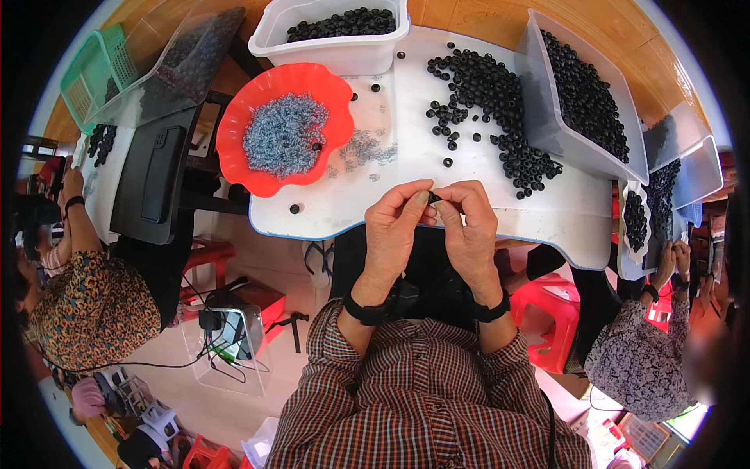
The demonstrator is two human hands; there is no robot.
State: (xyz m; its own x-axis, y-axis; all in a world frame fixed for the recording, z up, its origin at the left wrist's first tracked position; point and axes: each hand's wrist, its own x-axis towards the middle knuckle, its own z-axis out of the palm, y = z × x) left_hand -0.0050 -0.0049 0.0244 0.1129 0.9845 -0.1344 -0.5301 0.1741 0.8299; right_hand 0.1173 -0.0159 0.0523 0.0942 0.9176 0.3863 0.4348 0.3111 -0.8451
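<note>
Over the table's near edge, my left hand (393, 227) and my right hand (471, 230) meet, fingertips closed in a pinch. Between them they hold a small black round part (433, 198), mostly covered by the fingers and thumbs. Similar black parts lie in a loose pile (500, 98) on the white table (312, 215), beyond my right hand. A red bowl with a wavy rim (230, 144) stands to the left, holding a heap of tiny silvery coil-like pieces (285, 133). More of these pieces (363, 148) are scattered beside the bowl.
A white tub (336, 53) of black parts stands at the back, and a clear bin (539, 109) of them at the right. Co-workers sit at the left (101, 313) and right (637, 359). A red stool (547, 316) is beside me at the right.
</note>
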